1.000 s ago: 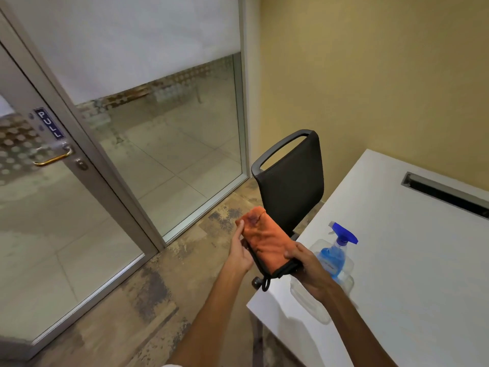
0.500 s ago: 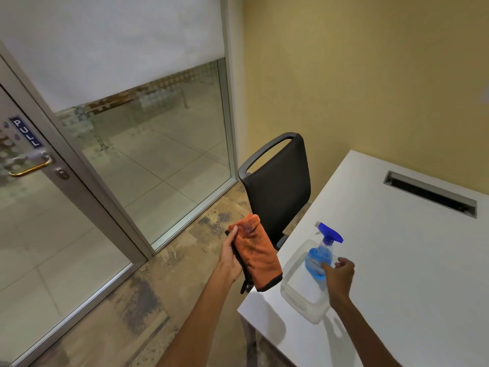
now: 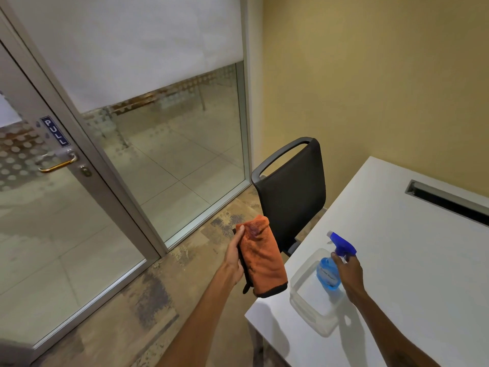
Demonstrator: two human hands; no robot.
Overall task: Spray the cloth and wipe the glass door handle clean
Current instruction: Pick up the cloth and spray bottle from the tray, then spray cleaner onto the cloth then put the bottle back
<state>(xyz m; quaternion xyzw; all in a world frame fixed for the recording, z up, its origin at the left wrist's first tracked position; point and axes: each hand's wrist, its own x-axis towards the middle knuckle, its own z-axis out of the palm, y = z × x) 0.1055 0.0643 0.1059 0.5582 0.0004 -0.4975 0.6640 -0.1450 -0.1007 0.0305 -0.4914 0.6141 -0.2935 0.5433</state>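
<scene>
The left hand (image 3: 234, 256) grips the folded orange cloth (image 3: 262, 256) above the floor. At its 3 o'clock, the right hand (image 3: 348, 274) is wrapped around the blue spray bottle (image 3: 334, 263), which stands in a clear tray (image 3: 312, 311) on the white table (image 3: 412, 260). The gold door handle (image 3: 57, 165) is far off at 10 o'clock, under a PULL sign (image 3: 54, 131).

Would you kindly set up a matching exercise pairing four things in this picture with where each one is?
Things:
1. orange cloth
2. spray bottle
3. door handle
4. chair

Places:
A. under the PULL sign
B. in the clear tray on the table
C. in the left hand
D. between the glass wall and the table

Pairs: 1-C, 2-B, 3-A, 4-D
</scene>
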